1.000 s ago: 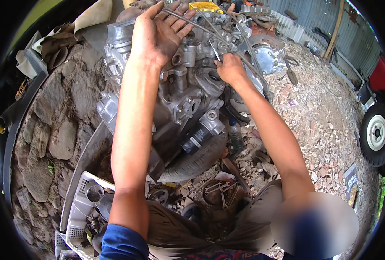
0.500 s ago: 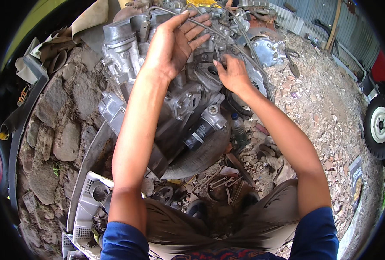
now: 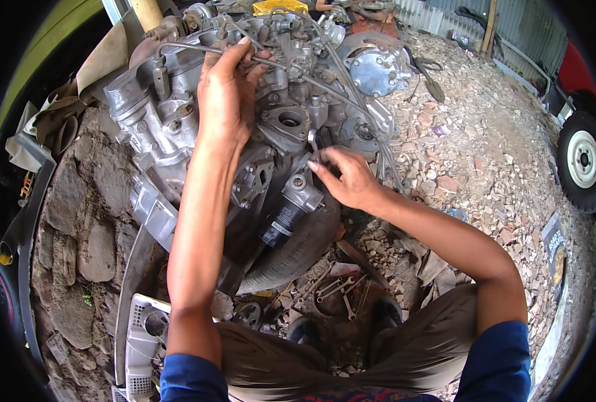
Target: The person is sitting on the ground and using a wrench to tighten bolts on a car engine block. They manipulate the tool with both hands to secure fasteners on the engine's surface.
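An engine block [image 3: 244, 181] of grey metal lies in front of me, resting partly over a tyre [image 3: 294, 258]. My left hand [image 3: 227, 97] is closed, its fingers curled around a thin bent metal pipe [image 3: 194, 47] above the engine. Lower and to the right, my right hand [image 3: 350, 177] grips a small spanner [image 3: 313, 142]. The spanner's head points up beside a flanged round port [image 3: 289, 120]; whether it touches a bolt I cannot tell. Just left of my right hand is a black oil filter [image 3: 279, 224] under its metal housing [image 3: 303, 191].
Several spanners [image 3: 341, 291] lie on the ground between my feet. A pale plastic crate [image 3: 140, 345] stands at lower left beside a stone wall [image 3: 97, 251]. A round metal cover [image 3: 378, 72] sits at the engine's far right. Broken rubble [image 3: 459, 154] covers the ground, with a wheel [image 3: 584, 161] at far right.
My left hand has gone from open, fingers spread, to curled around the pipe. My right hand has moved nearer with the spanner. The whole view has shifted, and the pipe now sits farther left.
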Demonstrator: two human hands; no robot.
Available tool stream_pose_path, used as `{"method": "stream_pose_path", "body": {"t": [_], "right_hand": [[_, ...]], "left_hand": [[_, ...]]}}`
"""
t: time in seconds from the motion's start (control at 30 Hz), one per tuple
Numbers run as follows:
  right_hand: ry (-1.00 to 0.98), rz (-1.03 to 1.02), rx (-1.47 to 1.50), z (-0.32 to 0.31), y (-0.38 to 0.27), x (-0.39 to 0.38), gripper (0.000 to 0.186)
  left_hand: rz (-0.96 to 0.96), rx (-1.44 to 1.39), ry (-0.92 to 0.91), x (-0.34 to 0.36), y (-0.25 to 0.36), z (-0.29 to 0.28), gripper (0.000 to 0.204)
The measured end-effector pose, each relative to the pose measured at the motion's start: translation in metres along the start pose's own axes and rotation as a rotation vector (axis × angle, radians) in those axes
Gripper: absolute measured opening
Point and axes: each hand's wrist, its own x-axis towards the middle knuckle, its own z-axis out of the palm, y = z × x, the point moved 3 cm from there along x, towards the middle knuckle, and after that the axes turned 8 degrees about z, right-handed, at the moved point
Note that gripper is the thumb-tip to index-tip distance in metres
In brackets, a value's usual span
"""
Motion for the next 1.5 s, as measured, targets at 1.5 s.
{"method": "stream_pose_path", "body": {"t": [1.5], "right_hand": [[-1.739,0.351,-0.811,0.023,0.151,-0.223,0.028]], "left_hand": [[-0.79,1.085,-1.899,-0.394,-0.156,-0.138,0.026]]}}
